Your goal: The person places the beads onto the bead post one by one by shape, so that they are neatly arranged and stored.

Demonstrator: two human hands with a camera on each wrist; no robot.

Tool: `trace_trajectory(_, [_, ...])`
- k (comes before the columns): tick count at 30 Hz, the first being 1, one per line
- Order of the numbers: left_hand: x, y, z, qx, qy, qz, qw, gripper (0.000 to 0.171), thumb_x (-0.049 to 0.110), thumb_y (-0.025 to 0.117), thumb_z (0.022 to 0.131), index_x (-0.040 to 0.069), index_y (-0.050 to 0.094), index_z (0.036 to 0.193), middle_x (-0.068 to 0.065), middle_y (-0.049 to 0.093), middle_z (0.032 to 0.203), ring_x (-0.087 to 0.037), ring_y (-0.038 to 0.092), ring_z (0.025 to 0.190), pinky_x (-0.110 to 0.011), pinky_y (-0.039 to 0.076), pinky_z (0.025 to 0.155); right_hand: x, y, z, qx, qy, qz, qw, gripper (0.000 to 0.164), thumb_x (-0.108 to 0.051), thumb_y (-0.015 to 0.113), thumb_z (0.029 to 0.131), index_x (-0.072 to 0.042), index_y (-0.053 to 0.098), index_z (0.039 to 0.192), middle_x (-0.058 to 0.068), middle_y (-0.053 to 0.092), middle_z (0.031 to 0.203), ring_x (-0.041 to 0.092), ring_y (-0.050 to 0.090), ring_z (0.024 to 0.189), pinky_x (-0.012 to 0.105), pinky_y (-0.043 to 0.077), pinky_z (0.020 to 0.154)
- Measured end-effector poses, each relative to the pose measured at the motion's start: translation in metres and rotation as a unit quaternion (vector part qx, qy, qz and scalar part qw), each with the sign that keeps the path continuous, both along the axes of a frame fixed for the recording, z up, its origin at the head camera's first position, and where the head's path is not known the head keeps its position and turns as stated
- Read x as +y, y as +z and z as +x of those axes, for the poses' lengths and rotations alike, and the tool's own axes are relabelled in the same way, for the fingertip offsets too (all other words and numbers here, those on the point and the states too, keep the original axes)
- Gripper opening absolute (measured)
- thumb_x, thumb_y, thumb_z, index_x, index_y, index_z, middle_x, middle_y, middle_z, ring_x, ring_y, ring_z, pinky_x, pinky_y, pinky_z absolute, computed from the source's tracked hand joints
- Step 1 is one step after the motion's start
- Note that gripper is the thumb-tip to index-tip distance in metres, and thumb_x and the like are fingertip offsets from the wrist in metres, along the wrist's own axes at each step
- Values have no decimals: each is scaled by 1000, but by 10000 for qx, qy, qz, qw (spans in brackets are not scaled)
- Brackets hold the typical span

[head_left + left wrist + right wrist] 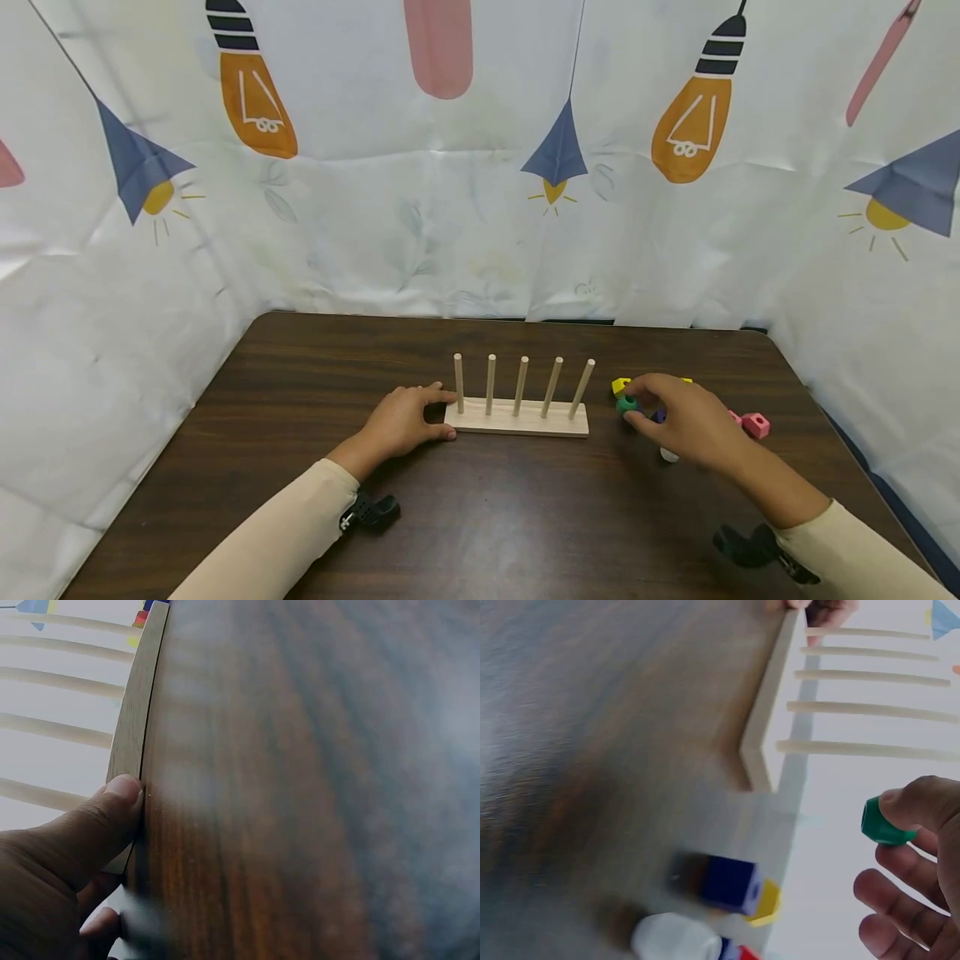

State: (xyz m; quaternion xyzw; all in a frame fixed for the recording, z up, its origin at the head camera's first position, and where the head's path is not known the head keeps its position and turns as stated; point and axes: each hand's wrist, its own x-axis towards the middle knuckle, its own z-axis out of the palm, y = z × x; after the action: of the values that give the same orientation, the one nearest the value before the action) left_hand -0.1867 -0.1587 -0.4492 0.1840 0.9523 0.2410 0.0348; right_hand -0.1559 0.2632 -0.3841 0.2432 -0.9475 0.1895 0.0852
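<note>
A pale wooden peg stand (517, 423) with several upright pegs sits mid-table. My left hand (401, 421) grips its left end, the thumb (124, 787) on the front edge and fingers behind. To the right of the stand, my right hand (686, 417) pinches a green bead (885, 823) between thumb and forefinger, its other fingers loosely curled. In the right wrist view the bead shows raised, off the nearest peg. Around and beneath the right hand lie more beads: a yellow one (620, 386), a dark blue one (731, 885), a white one (676, 937) and a pink one (756, 425).
The dark wood-grain table (480, 517) runs back to a white printed cloth (480, 242) that hangs behind it and at both sides. Several beads sit close together at the right, partly hidden by the right hand. Black straps with small devices circle both wrists.
</note>
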Motion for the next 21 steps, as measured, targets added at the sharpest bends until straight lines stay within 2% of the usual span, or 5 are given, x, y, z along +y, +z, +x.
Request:
trace_trajectory(5, [0, 0, -1, 14, 14, -3, 10000, 59, 40, 88, 80, 24, 71, 134, -17, 56, 145, -42, 56, 129, -56, 48, 100, -5, 11, -3, 158, 70, -192, 9997, 31, -17, 84, 87, -13, 70, 114, -4, 70, 104, 11, 64, 83, 34, 53, 67])
trace_trajectory(11, [1, 1, -1, 20, 4, 38, 10000, 58, 40, 88, 80, 24, 71, 133, -18, 57, 145, -40, 57, 129, -55, 48, 101, -9, 24, -6, 97, 25, -200, 9997, 32, -18, 82, 89, -13, 70, 118, -1, 71, 111, 13, 66, 84, 35, 52, 67])
trace_trajectory(15, [1, 2, 0, -50, 39, 24, 10000, 59, 40, 88, 81, 23, 71, 134, -18, 56, 146, -40, 56, 130, -55, 48, 101, -12, 30, -8, 153, 75, -211, 9996, 34, -19, 83, 88, -13, 70, 119, -1, 71, 110, 10, 63, 78, 32, 50, 63])
trace_trajectory(21, [1, 3, 0, -60, 35, 83, 9999, 59, 39, 88, 81, 22, 71, 134, -18, 56, 145, -40, 56, 130, -55, 47, 102, -14, 41, -10, 180, 187, -354, 9990, 33, -18, 81, 90, -13, 69, 120, -3, 72, 105, 12, 67, 79, 32, 52, 62])
